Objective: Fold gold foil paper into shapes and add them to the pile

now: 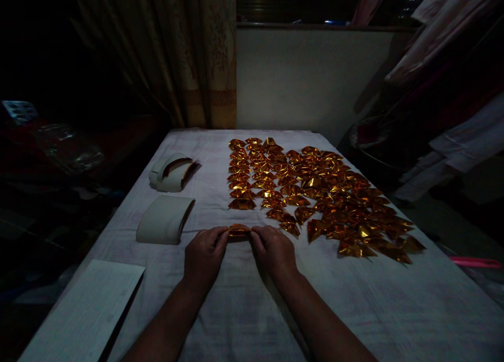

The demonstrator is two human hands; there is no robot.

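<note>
Both my hands rest on a white cloth-covered table (244,299) and pinch one folded gold foil piece (239,230) between them. My left hand (205,257) grips its left end, my right hand (273,252) its right end. Beyond my fingers lie several folded gold foil pieces (252,173) in neat rows. To the right of them a looser heap of gold foil pieces (354,210) spreads toward the table's right edge.
A curved stack of white-backed sheets (164,219) lies left of my hands, another curled stack (172,172) behind it. A flat paper sheet (84,312) sits at the near left corner. A curtain (189,57) and white wall (307,78) stand behind; clothes (441,89) hang at right.
</note>
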